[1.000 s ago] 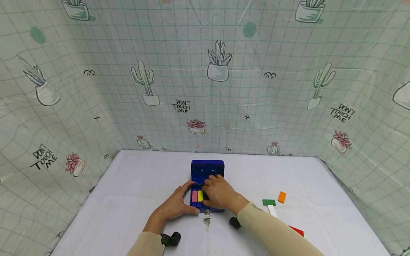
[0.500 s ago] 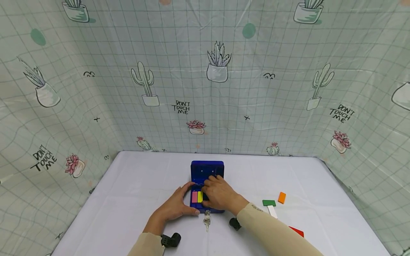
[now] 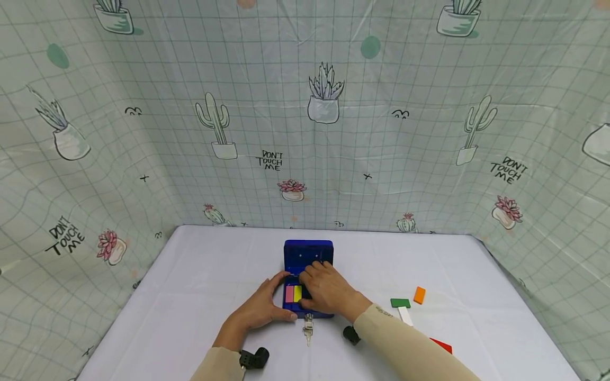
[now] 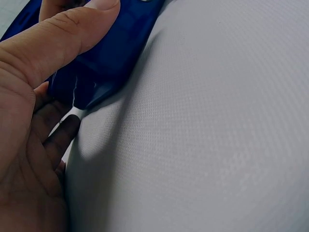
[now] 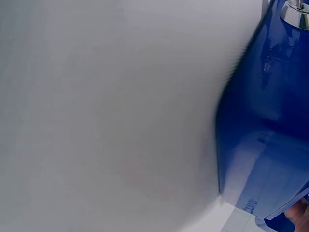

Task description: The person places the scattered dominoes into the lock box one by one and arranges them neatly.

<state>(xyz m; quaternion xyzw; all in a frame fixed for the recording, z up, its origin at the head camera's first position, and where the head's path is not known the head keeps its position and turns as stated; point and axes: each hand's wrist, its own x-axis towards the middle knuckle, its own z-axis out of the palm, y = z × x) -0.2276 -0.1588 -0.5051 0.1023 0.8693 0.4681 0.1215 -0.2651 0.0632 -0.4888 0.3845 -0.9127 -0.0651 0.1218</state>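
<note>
A blue metal cash box (image 3: 308, 247) stands on the table with its lid raised and a bunch of keys (image 3: 308, 330) hanging from its front lock. My left hand (image 3: 259, 304) grips the box's left end, thumb along the front and fingers at the back corner; the left wrist view shows the thumb (image 4: 67, 41) on the blue wall. Inside the box, a pink block (image 3: 289, 293) and a yellow block (image 3: 297, 293) lie side by side. My right hand (image 3: 326, 288) reaches in over the right part, fingers bent down beside the yellow block. I cannot tell whether it holds anything.
Right of the box lie a green block (image 3: 400, 303), an orange block (image 3: 419, 295), a white block (image 3: 405, 316) and a red piece (image 3: 440, 345) partly behind the right sleeve (image 3: 405, 344). A printed curtain (image 3: 343, 148) surrounds the white table (image 3: 214, 259).
Both hands and the box stay almost where they were. My right hand's fingers shift very slightly within the box, and the whole head view drifts a little downward.
</note>
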